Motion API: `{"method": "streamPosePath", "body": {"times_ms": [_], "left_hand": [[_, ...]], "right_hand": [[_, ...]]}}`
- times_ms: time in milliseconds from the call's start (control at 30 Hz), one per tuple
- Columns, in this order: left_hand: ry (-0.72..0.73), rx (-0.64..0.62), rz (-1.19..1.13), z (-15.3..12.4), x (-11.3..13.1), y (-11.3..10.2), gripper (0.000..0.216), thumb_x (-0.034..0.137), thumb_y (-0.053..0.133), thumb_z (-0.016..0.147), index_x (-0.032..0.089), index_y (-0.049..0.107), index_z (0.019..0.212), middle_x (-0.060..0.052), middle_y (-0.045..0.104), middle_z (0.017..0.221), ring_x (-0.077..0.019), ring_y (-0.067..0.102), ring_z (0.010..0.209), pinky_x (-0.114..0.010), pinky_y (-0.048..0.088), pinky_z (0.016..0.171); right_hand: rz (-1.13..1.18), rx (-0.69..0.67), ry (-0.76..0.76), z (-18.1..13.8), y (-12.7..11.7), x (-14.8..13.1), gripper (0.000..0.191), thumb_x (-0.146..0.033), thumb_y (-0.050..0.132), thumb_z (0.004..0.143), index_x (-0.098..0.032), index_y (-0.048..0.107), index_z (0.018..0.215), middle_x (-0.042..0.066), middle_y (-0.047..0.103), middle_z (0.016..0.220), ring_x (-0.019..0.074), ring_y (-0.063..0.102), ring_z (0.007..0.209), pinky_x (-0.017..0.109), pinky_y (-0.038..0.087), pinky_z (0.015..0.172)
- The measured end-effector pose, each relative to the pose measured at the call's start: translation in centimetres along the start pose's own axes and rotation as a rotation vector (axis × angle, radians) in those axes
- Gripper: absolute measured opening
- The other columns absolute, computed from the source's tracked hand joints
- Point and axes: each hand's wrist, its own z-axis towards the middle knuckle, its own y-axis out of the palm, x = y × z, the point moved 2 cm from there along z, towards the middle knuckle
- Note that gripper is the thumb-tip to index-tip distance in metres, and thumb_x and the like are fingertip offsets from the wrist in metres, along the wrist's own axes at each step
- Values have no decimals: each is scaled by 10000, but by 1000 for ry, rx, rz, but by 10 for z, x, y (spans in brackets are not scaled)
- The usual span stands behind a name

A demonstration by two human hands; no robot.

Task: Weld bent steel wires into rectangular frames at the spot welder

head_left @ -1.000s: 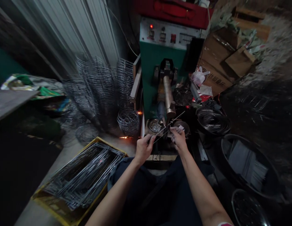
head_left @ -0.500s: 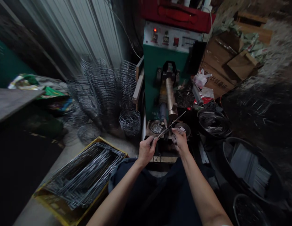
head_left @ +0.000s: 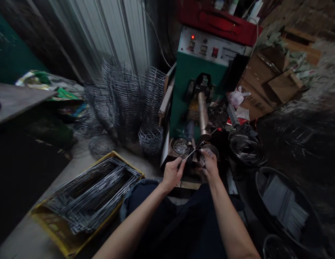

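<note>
My left hand (head_left: 173, 174) is closed around a thin metal wire rod (head_left: 190, 154), pinched between thumb and fingers. The rod slants up and right to the lower end of the green welding machine's arms (head_left: 204, 115). Just right of it, my right hand (head_left: 209, 162) has its fingers curled together near the same spot. What it grips is blurred and too small to name. Beside the left hand's fingertips sits a round dish (head_left: 173, 145) of small shiny metal pieces. A second dish (head_left: 214, 149) is partly hidden behind the right hand.
A yellow crate (head_left: 62, 241) of bent wire frames lies at lower left. Stacked wire baskets (head_left: 126, 100) stand behind it. To the right are wire coils (head_left: 247, 147), a black tub (head_left: 260, 208) holding flat grey pieces, and cardboard boxes (head_left: 260, 88). The machine's panel (head_left: 210, 46) shows a red light.
The view has turned, so the machine appears farther right and slightly lower. Both hands stay close to the machine's tips, and the rod has shifted slightly between them.
</note>
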Motion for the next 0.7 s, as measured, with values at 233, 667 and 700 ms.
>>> {"method": "streamPosePath", "body": {"times_ms": [233, 667, 700], "left_hand": [[-55, -13, -48, 6, 5, -7, 364, 338, 499, 934, 169, 499, 612, 53, 373, 537, -83, 354, 503, -231, 275, 530], [39, -14, 115, 12, 7, -15, 350, 347, 501, 913, 157, 581, 630, 39, 426, 529, -90, 358, 506, -227, 266, 518], [55, -20, 121, 9, 8, -18, 346, 347, 511, 910, 161, 573, 625, 40, 428, 524, -90, 362, 500, -230, 265, 521]], "right_hand": [[-38, -25, 12, 3, -3, 3, 319, -420, 779, 641, -184, 566, 670, -120, 348, 382, 33, 262, 288, 168, 178, 291], [-336, -51, -9, -34, -37, -23, 456, -617, 707, 701, -187, 553, 696, -83, 412, 452, 56, 332, 363, 183, 237, 350], [-376, -66, -3, -46, -47, -24, 462, -623, 705, 702, -182, 568, 723, -79, 424, 472, 59, 343, 375, 184, 254, 360]]}}
